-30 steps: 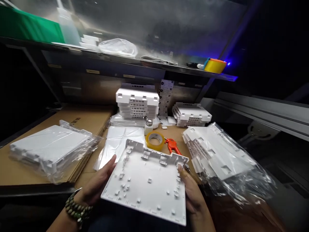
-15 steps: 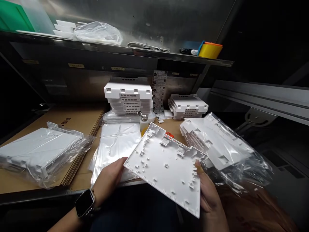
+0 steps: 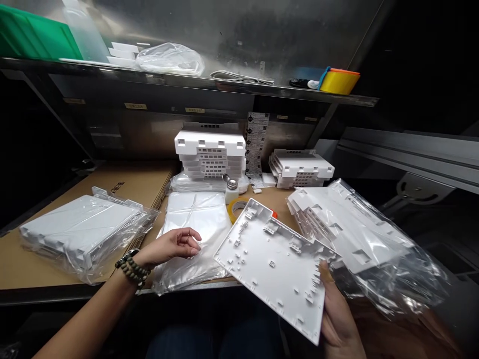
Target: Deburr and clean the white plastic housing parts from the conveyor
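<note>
My right hand [image 3: 335, 304] grips a white plastic housing panel [image 3: 262, 284] by its right edge, with the thumb over the inner face. Clips, posts and ribs show on that face, and the panel is tilted in front of the bench. Just left of it, my left hand [image 3: 181, 244] hovers over a stack of clear plastic bags [image 3: 202, 214], fingers loosely curled with nothing visible in them. Whether it touches the bags I cannot tell. Right of the panel lies a pile of white housings [image 3: 340, 224], partly in clear plastic.
White housings stand stacked at the back [image 3: 209, 144] and back right [image 3: 305, 164]. Yellow tape [image 3: 235, 209] and a small metal-topped bottle [image 3: 231, 189] sit behind the panel. A bagged housing [image 3: 82, 224] rests on flat cardboard [image 3: 48, 199] at left. A shelf [image 3: 239, 87] crosses above.
My left hand has let go of the panel's left side and moved left over the bags. My right hand still holds the panel. The view has shifted slightly left.
</note>
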{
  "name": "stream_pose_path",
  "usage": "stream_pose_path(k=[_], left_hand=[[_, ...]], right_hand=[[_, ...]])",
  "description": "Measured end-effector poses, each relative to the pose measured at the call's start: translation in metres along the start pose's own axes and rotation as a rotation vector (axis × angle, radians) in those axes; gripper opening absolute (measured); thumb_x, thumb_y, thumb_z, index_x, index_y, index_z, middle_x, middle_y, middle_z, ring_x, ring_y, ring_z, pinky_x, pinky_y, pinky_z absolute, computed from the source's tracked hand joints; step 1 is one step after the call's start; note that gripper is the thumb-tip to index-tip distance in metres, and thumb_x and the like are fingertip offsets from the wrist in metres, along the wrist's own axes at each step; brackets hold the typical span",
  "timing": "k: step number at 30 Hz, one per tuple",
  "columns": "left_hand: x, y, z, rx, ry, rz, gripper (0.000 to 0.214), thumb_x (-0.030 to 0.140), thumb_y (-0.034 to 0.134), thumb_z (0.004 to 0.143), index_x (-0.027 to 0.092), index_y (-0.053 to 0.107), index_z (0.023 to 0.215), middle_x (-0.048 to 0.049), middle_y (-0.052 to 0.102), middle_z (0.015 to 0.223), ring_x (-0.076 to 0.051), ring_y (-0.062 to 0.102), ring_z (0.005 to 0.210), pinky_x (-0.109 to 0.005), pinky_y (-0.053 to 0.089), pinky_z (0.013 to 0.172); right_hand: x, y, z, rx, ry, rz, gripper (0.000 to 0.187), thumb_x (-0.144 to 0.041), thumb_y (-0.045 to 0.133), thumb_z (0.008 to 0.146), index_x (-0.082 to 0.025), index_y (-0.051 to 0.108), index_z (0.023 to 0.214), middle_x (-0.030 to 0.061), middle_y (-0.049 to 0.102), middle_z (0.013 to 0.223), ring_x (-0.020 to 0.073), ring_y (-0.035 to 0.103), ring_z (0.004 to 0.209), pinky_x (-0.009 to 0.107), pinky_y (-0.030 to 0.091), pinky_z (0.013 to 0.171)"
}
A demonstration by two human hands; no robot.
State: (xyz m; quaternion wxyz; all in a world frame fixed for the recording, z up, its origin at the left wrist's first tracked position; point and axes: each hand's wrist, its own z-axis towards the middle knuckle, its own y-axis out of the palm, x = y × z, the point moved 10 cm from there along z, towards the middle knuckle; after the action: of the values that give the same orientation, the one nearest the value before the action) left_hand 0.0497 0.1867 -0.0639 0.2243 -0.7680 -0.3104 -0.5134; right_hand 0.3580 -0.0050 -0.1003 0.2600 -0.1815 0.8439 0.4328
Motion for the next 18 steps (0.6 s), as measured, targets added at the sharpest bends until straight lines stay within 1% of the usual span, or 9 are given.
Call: stream_pose_path(k=[2, 5, 7, 9, 11, 12, 14, 15, 18], left_hand=[[-0.003, -0.004, 0.002, 0.008, 0.009, -0.026, 0.041, 0.034, 0.094, 0.067, 0.018, 0.068, 0.095, 0.0019, 0.073, 0.072, -0.014, 0.066, 0.067, -0.030, 0.054, 0.072], [-0.009, -0.007, 0.006, 0.012, 0.010, -0.059, 0.033, 0.026, 0.092, 0.072, 0.016, 0.067, 0.091, 0.0054, 0.068, 0.066, -0.013, 0.065, 0.062, -0.029, 0.054, 0.068], [-0.012, -0.010, 0.005, 0.022, 0.011, -0.090, 0.030, 0.025, 0.090, 0.075, 0.016, 0.066, 0.091, 0.0056, 0.067, 0.068, -0.013, 0.066, 0.064, -0.030, 0.055, 0.070], [-0.013, -0.016, 0.003, 0.054, 0.024, -0.126, 0.031, 0.026, 0.090, 0.075, 0.017, 0.064, 0.090, 0.0056, 0.067, 0.072, -0.013, 0.068, 0.071, -0.031, 0.056, 0.077], [-0.011, -0.020, -0.001, 0.093, 0.048, -0.156, 0.037, 0.028, 0.092, 0.072, 0.019, 0.060, 0.089, 0.0057, 0.066, 0.076, -0.013, 0.070, 0.079, -0.030, 0.055, 0.083], [-0.010, -0.020, -0.002, 0.112, 0.063, -0.164, 0.041, 0.028, 0.093, 0.070, 0.020, 0.058, 0.088, 0.0061, 0.065, 0.078, -0.013, 0.070, 0.080, -0.029, 0.055, 0.083], [-0.007, -0.016, -0.003, 0.140, 0.095, -0.163, 0.046, 0.029, 0.095, 0.066, 0.021, 0.055, 0.087, 0.0073, 0.063, 0.077, -0.011, 0.068, 0.073, -0.025, 0.053, 0.075], [-0.006, -0.012, -0.002, 0.151, 0.114, -0.155, 0.048, 0.028, 0.096, 0.064, 0.021, 0.054, 0.086, 0.0082, 0.061, 0.075, -0.010, 0.066, 0.069, -0.024, 0.052, 0.071], [0.000, 0.009, 0.004, 0.176, 0.180, -0.098, 0.051, 0.028, 0.096, 0.063, 0.023, 0.050, 0.085, 0.0089, 0.058, 0.070, -0.012, 0.065, 0.068, -0.024, 0.051, 0.067]], right_hand=[[0.005, -0.001, 0.000, 0.010, 0.024, 0.009, 0.057, -0.062, 0.079, 0.080, -0.024, 0.074, 0.123, 0.0118, 0.076, 0.129, 0.0382, 0.062, 0.133, 0.058, 0.047, 0.114], [0.011, 0.001, 0.001, -0.004, 0.045, -0.006, 0.057, -0.066, 0.075, 0.081, -0.024, 0.075, 0.121, 0.0126, 0.078, 0.124, 0.0380, 0.063, 0.132, 0.059, 0.047, 0.113], [0.014, 0.003, 0.001, -0.039, 0.064, -0.039, 0.061, -0.070, 0.071, 0.082, -0.023, 0.076, 0.121, 0.0147, 0.078, 0.121, 0.0383, 0.064, 0.130, 0.059, 0.049, 0.111], [0.017, 0.005, 0.000, -0.081, 0.080, -0.089, 0.064, -0.071, 0.069, 0.083, -0.021, 0.076, 0.122, 0.0159, 0.079, 0.117, 0.0387, 0.067, 0.126, 0.058, 0.051, 0.109], [0.023, 0.008, -0.002, -0.136, 0.091, -0.150, 0.064, -0.070, 0.072, 0.081, -0.021, 0.076, 0.122, 0.0159, 0.080, 0.112, 0.0390, 0.070, 0.121, 0.058, 0.053, 0.105], [0.027, 0.012, -0.003, -0.165, 0.097, -0.179, 0.063, -0.069, 0.074, 0.081, -0.022, 0.076, 0.122, 0.0156, 0.081, 0.110, 0.0388, 0.071, 0.118, 0.058, 0.054, 0.104], [0.043, 0.029, -0.008, -0.234, 0.123, -0.229, 0.058, -0.067, 0.075, 0.082, -0.023, 0.077, 0.120, 0.0149, 0.081, 0.107, 0.0376, 0.072, 0.115, 0.057, 0.055, 0.102], [0.054, 0.043, -0.010, -0.284, 0.136, -0.250, 0.056, -0.066, 0.074, 0.083, -0.023, 0.077, 0.118, 0.0142, 0.081, 0.108, 0.0365, 0.072, 0.116, 0.056, 0.055, 0.102], [0.089, 0.103, -0.016, -0.487, 0.155, -0.327, 0.050, -0.065, 0.074, 0.084, -0.024, 0.079, 0.113, 0.0106, 0.080, 0.111, 0.0333, 0.070, 0.121, 0.050, 0.052, 0.106]])
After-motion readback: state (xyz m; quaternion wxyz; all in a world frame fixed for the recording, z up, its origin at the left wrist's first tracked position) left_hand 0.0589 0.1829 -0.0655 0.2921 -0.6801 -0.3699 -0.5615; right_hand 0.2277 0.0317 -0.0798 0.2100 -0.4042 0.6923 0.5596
